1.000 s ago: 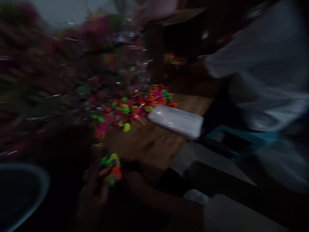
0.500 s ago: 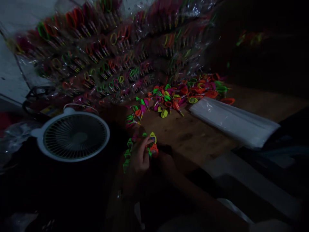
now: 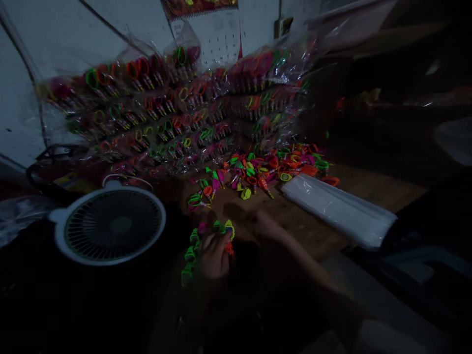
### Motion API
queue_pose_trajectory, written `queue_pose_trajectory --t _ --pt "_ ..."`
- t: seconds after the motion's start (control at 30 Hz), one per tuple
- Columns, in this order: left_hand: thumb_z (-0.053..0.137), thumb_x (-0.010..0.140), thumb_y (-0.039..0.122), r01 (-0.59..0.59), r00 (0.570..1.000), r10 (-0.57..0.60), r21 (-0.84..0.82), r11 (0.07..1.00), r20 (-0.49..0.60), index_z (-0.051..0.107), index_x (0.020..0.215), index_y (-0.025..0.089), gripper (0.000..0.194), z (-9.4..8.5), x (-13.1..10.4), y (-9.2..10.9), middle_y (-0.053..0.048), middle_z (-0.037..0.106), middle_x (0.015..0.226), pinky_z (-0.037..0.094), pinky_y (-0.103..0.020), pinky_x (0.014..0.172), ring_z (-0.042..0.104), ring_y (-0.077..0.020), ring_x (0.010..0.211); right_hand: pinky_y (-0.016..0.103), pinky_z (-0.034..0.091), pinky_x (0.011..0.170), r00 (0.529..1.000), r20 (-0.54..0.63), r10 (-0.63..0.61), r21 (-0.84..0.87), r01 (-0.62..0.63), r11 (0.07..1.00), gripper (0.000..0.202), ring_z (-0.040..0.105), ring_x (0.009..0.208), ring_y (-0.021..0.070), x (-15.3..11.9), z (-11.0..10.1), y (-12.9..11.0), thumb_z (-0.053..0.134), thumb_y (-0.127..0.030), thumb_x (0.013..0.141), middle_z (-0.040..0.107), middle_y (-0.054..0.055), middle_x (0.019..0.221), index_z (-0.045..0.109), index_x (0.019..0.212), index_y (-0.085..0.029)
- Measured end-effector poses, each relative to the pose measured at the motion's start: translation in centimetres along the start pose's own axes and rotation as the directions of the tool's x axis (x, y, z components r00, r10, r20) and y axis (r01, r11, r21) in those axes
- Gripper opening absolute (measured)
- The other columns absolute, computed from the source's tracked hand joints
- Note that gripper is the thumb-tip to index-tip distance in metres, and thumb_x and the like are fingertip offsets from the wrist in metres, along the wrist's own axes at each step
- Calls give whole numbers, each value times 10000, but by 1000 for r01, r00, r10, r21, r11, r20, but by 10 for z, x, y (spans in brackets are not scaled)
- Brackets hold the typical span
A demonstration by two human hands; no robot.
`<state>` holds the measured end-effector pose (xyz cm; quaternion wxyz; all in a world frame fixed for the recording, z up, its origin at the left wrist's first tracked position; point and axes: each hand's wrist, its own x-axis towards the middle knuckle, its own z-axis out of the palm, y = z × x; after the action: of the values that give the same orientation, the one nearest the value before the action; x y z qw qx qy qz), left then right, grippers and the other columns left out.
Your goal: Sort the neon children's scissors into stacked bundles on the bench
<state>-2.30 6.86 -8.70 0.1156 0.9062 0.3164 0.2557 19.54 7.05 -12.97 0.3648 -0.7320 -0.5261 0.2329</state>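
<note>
My left hand (image 3: 214,256) curls around a cluster of small bright plastic toy watches in dim light. A yellow toy watch (image 3: 229,229) and an orange one (image 3: 229,247) stick out past its fingers on the right. Several green toy watches (image 3: 190,254) line the hand's left side; whether the fingers grip these too is unclear. My right hand (image 3: 263,223) reaches over the wooden table, apart from the left hand and just short of the loose pile. Its fingers are dark and blurred. The pile of mixed neon toy watches (image 3: 273,169) lies beyond both hands.
A round white fan (image 3: 110,223) stands at the left. Clear bags packed with similar bright pieces (image 3: 169,113) are stacked against the wall below a calendar (image 3: 221,39). A stack of white plastic sleeves (image 3: 337,209) lies to the right of the pile on the table (image 3: 295,216).
The view has tilted up, bringing the calendar into sight. My right hand has left the left hand's cluster and moved forward toward the pile. My left hand keeps its hold.
</note>
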Motion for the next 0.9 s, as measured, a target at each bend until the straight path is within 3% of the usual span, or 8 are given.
queue_pose_trajectory --t 0.1,0.23,0.33,0.47,0.57,0.63,0.77,0.9 --pt "351 914 204 137 989 -145 -200 970 -22 417 1322 193 414 -4 0 -1 -48 653 1076 366 -379 1004 509 -196 1108 333 447 839 947 -243 209 -138 -247 959 297 563 1059 286 50 -26 9 454 -134 857 572 271 1120 628 1060 -5" --pt "365 946 302 272 950 -308 -374 886 -40 405 1311 208 380 -9 -3 -3 -50 624 1157 339 -388 1039 501 -179 1161 406 400 895 936 -266 232 -154 -278 948 340 460 1180 355 67 -27 20 342 -65 884 458 364 1206 597 1053 83" --pt "467 902 308 174 978 -200 -298 939 -61 415 1301 205 415 -9 -5 -4 -57 629 1146 329 -390 1051 481 -196 1192 394 421 872 970 -173 171 -101 -190 977 308 561 1058 308 39 -16 23 380 -68 877 562 302 1111 599 1067 35" --pt "556 839 331 70 997 -70 -19 997 -22 425 1314 178 516 -5 0 -2 -90 513 1317 264 -420 1093 386 -244 1274 236 479 771 1000 6 27 102 -27 994 276 632 874 170 -32 8 17 455 -230 893 667 107 997 576 1107 -104" --pt "490 883 345 112 991 -117 83 990 63 358 1373 176 535 -4 6 0 -80 439 1396 216 -442 1105 345 -251 1307 228 498 654 982 189 -4 451 -84 889 288 632 768 174 -85 30 5 513 -356 838 682 63 858 619 950 -112" --pt "478 891 361 152 981 -163 108 982 101 337 1388 192 544 -4 9 1 -71 449 1391 249 -434 1080 387 -253 1277 238 487 605 962 273 -13 565 -150 811 292 622 717 187 -107 45 -5 557 -382 787 673 59 775 637 840 -107" --pt "515 870 382 218 967 -232 130 967 101 361 1378 209 558 -2 10 2 -60 500 1345 297 -436 1035 429 -276 1230 248 489 616 951 295 -91 578 -102 810 216 620 728 190 -116 65 -17 558 -291 754 681 64 806 654 847 -120" --pt "521 870 370 224 971 -231 110 968 61 387 1361 197 538 0 8 2 -57 533 1309 296 -435 1047 456 -256 1204 271 501 689 977 164 -139 477 45 878 206 627 759 189 -111 73 -18 507 -242 789 684 78 857 654 886 -134"
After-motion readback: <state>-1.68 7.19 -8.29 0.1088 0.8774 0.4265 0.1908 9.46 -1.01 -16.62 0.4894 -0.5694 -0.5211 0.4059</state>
